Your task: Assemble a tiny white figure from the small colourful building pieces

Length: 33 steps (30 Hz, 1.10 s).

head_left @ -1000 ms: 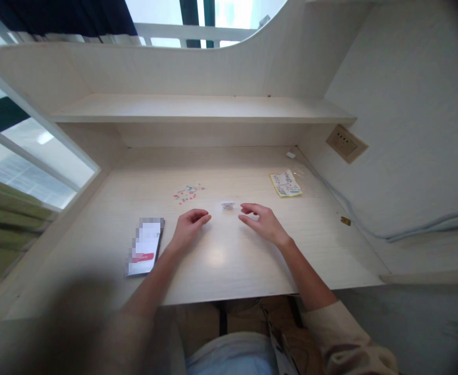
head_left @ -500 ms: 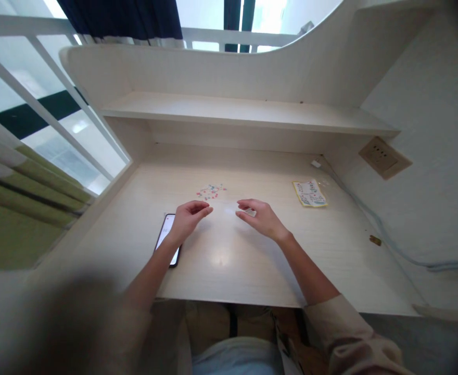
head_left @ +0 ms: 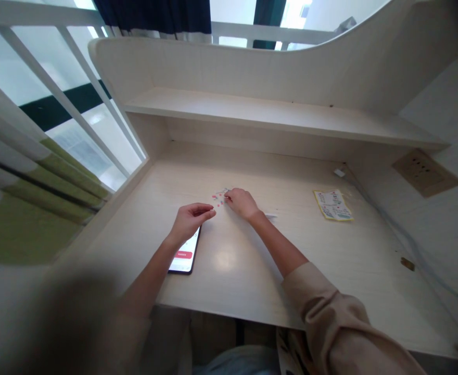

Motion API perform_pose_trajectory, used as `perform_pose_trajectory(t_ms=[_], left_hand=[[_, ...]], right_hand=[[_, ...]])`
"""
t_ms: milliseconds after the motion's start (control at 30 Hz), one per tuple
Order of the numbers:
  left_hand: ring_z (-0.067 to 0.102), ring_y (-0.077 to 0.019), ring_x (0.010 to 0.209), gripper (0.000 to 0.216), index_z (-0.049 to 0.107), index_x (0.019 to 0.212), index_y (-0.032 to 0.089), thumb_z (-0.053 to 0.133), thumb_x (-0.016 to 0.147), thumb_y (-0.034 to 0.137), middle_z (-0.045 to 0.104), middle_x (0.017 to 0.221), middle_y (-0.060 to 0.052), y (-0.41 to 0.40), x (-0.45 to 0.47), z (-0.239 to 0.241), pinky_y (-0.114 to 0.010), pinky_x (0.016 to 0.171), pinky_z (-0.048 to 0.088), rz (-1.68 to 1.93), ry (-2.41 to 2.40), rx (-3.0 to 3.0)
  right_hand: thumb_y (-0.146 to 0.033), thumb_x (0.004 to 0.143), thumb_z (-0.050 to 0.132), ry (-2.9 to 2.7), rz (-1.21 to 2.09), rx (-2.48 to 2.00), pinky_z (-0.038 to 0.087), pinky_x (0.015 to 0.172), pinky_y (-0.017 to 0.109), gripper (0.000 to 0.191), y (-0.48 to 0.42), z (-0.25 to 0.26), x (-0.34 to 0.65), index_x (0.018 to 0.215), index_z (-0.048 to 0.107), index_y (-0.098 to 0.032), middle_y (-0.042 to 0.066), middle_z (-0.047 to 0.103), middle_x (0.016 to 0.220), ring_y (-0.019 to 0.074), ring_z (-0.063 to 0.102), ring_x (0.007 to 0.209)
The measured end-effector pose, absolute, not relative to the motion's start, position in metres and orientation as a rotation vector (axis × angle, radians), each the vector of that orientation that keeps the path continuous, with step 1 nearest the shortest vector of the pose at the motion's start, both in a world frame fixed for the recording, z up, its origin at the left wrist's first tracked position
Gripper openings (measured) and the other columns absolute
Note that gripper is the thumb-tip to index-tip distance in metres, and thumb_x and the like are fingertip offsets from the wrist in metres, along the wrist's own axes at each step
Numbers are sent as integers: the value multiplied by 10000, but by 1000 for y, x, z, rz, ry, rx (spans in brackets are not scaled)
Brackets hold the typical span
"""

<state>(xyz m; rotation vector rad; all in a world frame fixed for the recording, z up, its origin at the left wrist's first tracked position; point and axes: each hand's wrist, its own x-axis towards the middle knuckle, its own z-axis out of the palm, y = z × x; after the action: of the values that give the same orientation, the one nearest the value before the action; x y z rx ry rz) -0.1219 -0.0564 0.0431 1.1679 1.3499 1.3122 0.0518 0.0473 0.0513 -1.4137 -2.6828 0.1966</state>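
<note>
My right hand (head_left: 241, 201) reaches left across the pale wooden desk (head_left: 283, 260) to a small scatter of tiny coloured pieces (head_left: 218, 197), fingers curled and pinched at its edge. Whether anything sits between the fingertips is too small to tell. My left hand (head_left: 192, 217) hovers just left of the scatter with thumb and fingers drawn into a pinch, over the top end of a phone (head_left: 184, 253) that lies with its screen lit. A small white item (head_left: 270, 215) rests on the desk behind my right wrist.
A yellow-edged printed sheet (head_left: 333, 204) lies at the right of the desk. A shelf (head_left: 276, 117) runs above the back. A wall socket (head_left: 426, 171) and a grey cable (head_left: 393, 221) are on the right; a small brass piece (head_left: 407, 263) sits near them. A white railing (head_left: 76, 99) borders the left.
My right hand has moved left from the desk's middle to the coloured pieces, leaving the small white item behind. The view has swung left. My left hand has kept its pinch over the phone.
</note>
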Motion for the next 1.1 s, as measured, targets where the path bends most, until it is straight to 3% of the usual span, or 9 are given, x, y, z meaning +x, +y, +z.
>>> perform_pose_trajectory(t_ms=[267,600,1100], left_hand=[[682,-195,761,371,752,908,146,831,627,375,751,857,-92,-48,-129,48,-323,731,550,1282,1417,1158],[623,-142,674,314,757,880,150,830,637,336,723,759,-55,-42,-124,47,-255,633,495,1299,1429,1172],[623,-153,675,364,748,911,141,821,637,369,719,777,-70,-51,-121,56,-274,626,495,1272,1475,1176]], right_hand=[[-233,963,393,-2727,88,-1560,467,833,351,328,68,40,32,1014,707,-148,152,684,1059,262,619,1018],[-112,954,357,-2804,-42,-1403,433,894,374,331,61,39,29,1020,682,-126,166,672,1078,251,601,1048],[-91,930,400,-2778,-26,-1432,465,854,361,291,61,42,27,1030,672,-107,179,682,1074,252,617,1042]])
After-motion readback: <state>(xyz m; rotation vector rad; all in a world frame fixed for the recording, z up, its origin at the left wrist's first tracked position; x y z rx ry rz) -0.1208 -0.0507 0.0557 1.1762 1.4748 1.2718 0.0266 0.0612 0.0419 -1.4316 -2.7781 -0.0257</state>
